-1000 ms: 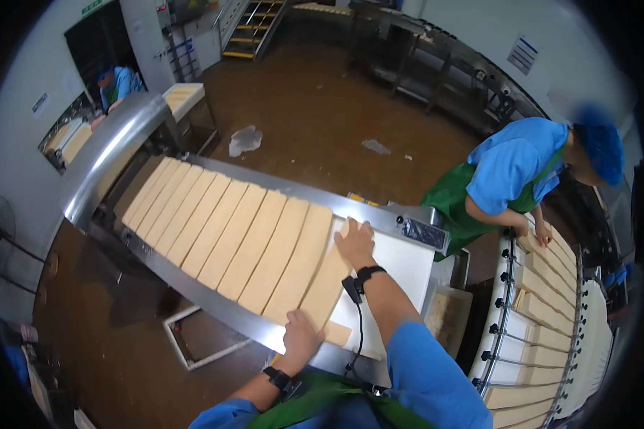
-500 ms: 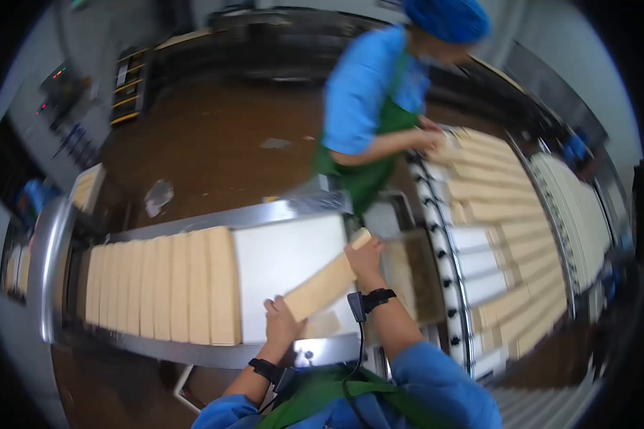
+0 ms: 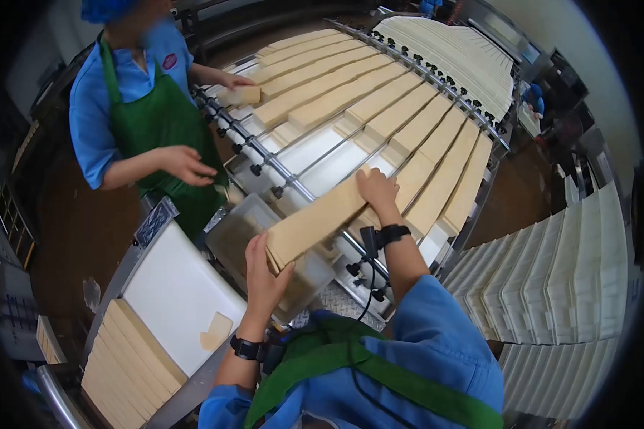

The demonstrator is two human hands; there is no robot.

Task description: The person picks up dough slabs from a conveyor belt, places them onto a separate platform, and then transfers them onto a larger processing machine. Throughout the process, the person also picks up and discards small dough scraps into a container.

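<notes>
A long, flat beige stack of thin sheets [image 3: 316, 220] is held aslant between my two hands. My left hand [image 3: 261, 268] grips its near left end, fingers and thumb wrapped round the edge. At the far right end, my right hand [image 3: 379, 191] is closed on the same stack. Beneath it are a grey plastic bin [image 3: 237, 232] and the front rail [image 3: 293, 187] of a laned conveyor. Similar beige strips [image 3: 390, 136] lie in the lanes just beyond my right hand.
A co-worker [image 3: 157, 118] in a green apron stands at the left, one hand at a beige piece [image 3: 245, 95]. Lower left, a white belt [image 3: 172, 272] carries a row of beige stacks [image 3: 125, 365] and small scraps [image 3: 216, 330]. White ribbed stacks [image 3: 544, 275] stand at right.
My view has turned right. The beige stack has gone from above the white belt to over the bin and conveyor rail, still in both hands. The co-worker now faces toward me.
</notes>
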